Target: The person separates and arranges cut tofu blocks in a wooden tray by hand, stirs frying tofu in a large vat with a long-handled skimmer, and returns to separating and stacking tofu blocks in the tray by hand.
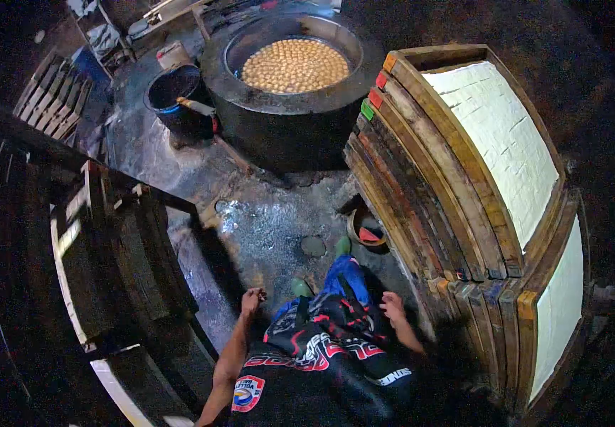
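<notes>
My left hand (253, 300) hangs in front of my body on the left, fingers loosely bent and apart, with no object visible in it. On the other side, my right hand (393, 307) is raised near my waist, its fingers spread and slightly curled around nothing. Closest to the right hand is a tall stack of wooden trays (457, 206). White slabs of a soft, scored material, perhaps tofu, fill the top tray (496, 121). A second stack in front holds a similar white slab (558, 309). Dark wooden racks (119, 249) stand beyond the left hand.
Ahead is a large round vat (286, 107) full of round, light-brown pieces (297, 65). A black bucket (172, 99) with a wooden-handled tool (195, 107) stands beside it. A small tub (368, 229) sits at the tray stack's foot. The concrete floor (264, 220) looks wet.
</notes>
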`<state>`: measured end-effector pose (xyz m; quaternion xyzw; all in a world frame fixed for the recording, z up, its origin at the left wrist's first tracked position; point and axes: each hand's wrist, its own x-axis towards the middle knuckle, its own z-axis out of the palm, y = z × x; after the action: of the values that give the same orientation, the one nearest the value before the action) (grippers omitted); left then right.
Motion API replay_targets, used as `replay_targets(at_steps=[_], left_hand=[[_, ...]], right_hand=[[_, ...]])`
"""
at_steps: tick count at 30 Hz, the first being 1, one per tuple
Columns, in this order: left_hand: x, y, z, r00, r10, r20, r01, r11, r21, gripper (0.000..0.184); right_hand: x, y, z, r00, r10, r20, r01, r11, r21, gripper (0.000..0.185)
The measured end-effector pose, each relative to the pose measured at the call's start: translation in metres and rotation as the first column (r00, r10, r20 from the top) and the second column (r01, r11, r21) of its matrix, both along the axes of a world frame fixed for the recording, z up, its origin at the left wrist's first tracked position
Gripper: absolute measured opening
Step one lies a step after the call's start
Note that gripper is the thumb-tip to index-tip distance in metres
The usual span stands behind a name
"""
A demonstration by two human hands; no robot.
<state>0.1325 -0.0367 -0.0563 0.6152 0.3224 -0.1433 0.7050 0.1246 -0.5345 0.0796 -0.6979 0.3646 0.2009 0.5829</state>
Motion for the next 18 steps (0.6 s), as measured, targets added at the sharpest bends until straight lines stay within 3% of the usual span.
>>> replay_targets(at_steps=[1,2,3,4,7,9,10,11,12,13,14,15,16,17,18], left_hand=[[0.020,-0.004,0.043,0.993,-0.111,-0.043,0.113,0.993,0.039,0.028],[0.032,-0.012,0.050,0.992,-0.118,-0.041,0.120,0.992,0.048,0.028],[0.043,-0.015,0.049,0.980,-0.168,-0.111,0.173,0.984,0.035,0.027],[0.055,-0.014,0.050,0.959,-0.217,-0.181,0.224,0.974,0.020,0.027],[0.091,-0.013,0.053,0.933,-0.303,-0.194,0.310,0.951,0.007,0.029],[0.118,-0.021,0.079,0.887,-0.402,-0.229,0.420,0.907,0.036,0.032],[0.132,-0.027,0.094,0.874,-0.432,-0.223,0.450,0.892,0.037,0.032],[0.144,-0.030,0.105,0.911,-0.379,-0.164,0.396,0.914,0.084,0.033],[0.155,-0.034,0.115,0.938,-0.331,-0.100,0.342,0.932,0.121,0.034],[0.169,-0.034,0.126,0.931,-0.353,-0.095,0.362,0.928,0.093,0.032],[0.186,-0.031,0.131,0.926,-0.369,-0.086,0.374,0.925,0.065,0.031],[0.199,-0.021,0.114,0.919,-0.374,0.127,0.374,0.927,0.023,0.026],[0.221,-0.016,0.105,0.902,-0.375,0.213,0.362,0.927,0.099,0.019],[0.254,-0.020,0.140,0.838,-0.492,0.236,0.428,0.861,0.274,0.021],[0.285,-0.031,0.162,0.841,-0.441,0.314,0.368,0.891,0.267,0.029]], right_hand=[[0.006,0.001,0.014,0.998,0.022,0.053,-0.024,0.998,0.050,0.032],[0.011,0.002,0.027,0.994,0.039,0.104,-0.049,0.994,0.102,0.033],[0.032,0.013,0.054,0.999,0.041,-0.013,-0.041,0.999,0.007,0.033],[0.046,0.020,0.085,0.999,0.030,-0.011,-0.030,0.999,0.018,0.033],[0.086,0.023,0.174,0.994,0.091,0.061,-0.099,0.985,0.145,0.041],[0.110,0.021,0.223,0.923,0.076,0.377,-0.190,0.942,0.278,0.049],[0.117,0.017,0.223,0.923,0.045,0.382,-0.160,0.948,0.275,0.049],[0.120,0.013,0.222,0.909,-0.186,0.373,-0.076,0.806,0.586,0.050],[0.120,0.006,0.222,0.867,-0.401,0.297,-0.023,0.563,0.826,0.051],[0.116,-0.006,0.200,0.924,-0.252,0.288,-0.030,0.703,0.710,0.047],[0.092,-0.021,0.113,0.904,0.284,0.320,-0.316,0.947,0.053,0.047],[0.096,-0.027,0.118,0.907,0.262,0.328,-0.292,0.956,0.042,0.047],[0.100,-0.024,0.130,0.915,0.276,0.295,-0.287,0.958,-0.007,0.049],[0.104,-0.016,0.144,0.921,0.288,0.262,-0.285,0.957,-0.051,0.052],[0.112,-0.008,0.163,0.926,0.300,0.229,-0.284,0.954,-0.097,0.054]])
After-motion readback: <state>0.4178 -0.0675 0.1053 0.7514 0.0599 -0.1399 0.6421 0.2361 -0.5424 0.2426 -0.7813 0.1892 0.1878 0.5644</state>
